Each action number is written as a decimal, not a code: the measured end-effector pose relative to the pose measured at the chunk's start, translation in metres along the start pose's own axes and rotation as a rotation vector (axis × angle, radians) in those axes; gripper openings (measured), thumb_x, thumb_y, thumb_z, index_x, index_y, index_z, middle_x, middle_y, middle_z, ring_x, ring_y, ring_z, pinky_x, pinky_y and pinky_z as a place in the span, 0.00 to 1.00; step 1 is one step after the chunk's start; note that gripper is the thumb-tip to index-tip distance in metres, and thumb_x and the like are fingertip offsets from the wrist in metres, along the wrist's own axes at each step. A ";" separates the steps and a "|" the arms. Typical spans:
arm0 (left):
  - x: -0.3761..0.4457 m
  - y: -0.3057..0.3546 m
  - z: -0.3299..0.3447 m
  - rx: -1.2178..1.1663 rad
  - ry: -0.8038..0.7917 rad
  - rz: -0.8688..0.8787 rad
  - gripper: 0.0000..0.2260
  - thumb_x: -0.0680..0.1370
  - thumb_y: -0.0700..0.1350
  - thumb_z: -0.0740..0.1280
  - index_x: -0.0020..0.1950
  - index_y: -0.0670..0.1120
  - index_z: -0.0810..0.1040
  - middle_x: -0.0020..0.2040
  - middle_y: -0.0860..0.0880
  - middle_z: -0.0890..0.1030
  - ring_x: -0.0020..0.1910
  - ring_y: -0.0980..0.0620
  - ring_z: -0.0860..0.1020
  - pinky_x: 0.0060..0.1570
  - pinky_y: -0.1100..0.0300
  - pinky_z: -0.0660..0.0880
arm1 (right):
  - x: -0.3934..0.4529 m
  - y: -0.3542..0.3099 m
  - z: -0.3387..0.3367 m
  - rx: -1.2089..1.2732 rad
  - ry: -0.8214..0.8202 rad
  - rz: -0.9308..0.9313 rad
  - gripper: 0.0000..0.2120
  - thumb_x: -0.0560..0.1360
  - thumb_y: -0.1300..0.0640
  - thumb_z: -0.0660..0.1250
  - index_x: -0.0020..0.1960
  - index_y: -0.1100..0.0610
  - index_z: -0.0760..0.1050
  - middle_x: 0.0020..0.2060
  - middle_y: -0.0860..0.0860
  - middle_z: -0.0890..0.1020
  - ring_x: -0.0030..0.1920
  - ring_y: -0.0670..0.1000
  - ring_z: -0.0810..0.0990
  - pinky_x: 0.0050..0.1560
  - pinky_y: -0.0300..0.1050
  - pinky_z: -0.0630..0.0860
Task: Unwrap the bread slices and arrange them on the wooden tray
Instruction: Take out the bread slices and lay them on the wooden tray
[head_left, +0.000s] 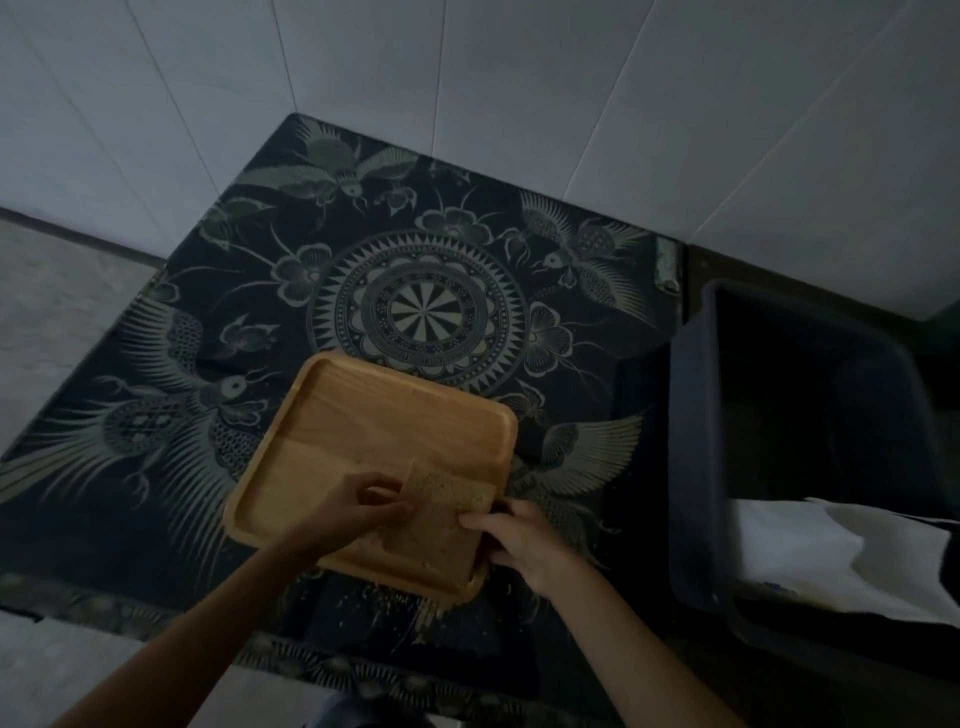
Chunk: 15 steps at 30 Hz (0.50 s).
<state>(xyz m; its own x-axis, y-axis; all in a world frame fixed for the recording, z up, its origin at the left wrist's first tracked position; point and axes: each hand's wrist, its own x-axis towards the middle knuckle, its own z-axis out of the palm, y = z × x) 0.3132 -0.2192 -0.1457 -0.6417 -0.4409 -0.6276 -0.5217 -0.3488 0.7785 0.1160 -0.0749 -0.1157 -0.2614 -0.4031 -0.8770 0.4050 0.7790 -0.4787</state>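
Note:
A square wooden tray with rounded corners lies on a dark patterned cloth, turned slightly askew. Over its near right corner a brown bread slice is held between both hands. My left hand pinches the slice's left edge with thumb and fingers. My right hand grips its near right edge at the tray's rim. I cannot tell whether any wrapper is still on the slice in the dim light. The rest of the tray's floor is bare wood.
The dark cloth with bird and mandala patterns covers a low table set against white tiled walls. A dark plastic bin stands at the right with white material inside it. Crumbs lie on the cloth near the tray's front edge.

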 end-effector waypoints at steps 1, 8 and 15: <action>0.000 0.000 0.002 0.006 0.012 -0.001 0.18 0.72 0.46 0.76 0.60 0.44 0.80 0.54 0.44 0.85 0.51 0.49 0.85 0.41 0.63 0.81 | -0.001 0.000 0.001 -0.014 0.013 -0.007 0.15 0.74 0.56 0.78 0.59 0.52 0.83 0.56 0.48 0.87 0.56 0.50 0.83 0.53 0.48 0.79; -0.005 -0.002 0.012 0.059 0.119 -0.012 0.04 0.76 0.44 0.74 0.50 0.51 0.83 0.53 0.46 0.84 0.47 0.50 0.84 0.37 0.63 0.80 | -0.010 0.008 0.002 -0.020 0.057 -0.097 0.04 0.78 0.56 0.74 0.53 0.52 0.84 0.51 0.47 0.87 0.52 0.47 0.84 0.43 0.41 0.80; -0.017 0.005 0.020 0.204 0.267 -0.007 0.06 0.76 0.46 0.73 0.52 0.49 0.86 0.50 0.52 0.86 0.47 0.51 0.85 0.47 0.50 0.84 | -0.022 0.024 0.002 0.090 0.055 -0.184 0.04 0.77 0.60 0.75 0.46 0.52 0.84 0.44 0.47 0.88 0.49 0.47 0.86 0.40 0.37 0.84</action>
<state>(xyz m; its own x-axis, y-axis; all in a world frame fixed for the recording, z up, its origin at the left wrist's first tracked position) 0.3101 -0.1967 -0.1317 -0.4814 -0.6499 -0.5881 -0.6448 -0.1919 0.7399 0.1327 -0.0485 -0.1080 -0.3846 -0.5058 -0.7722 0.4218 0.6478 -0.6344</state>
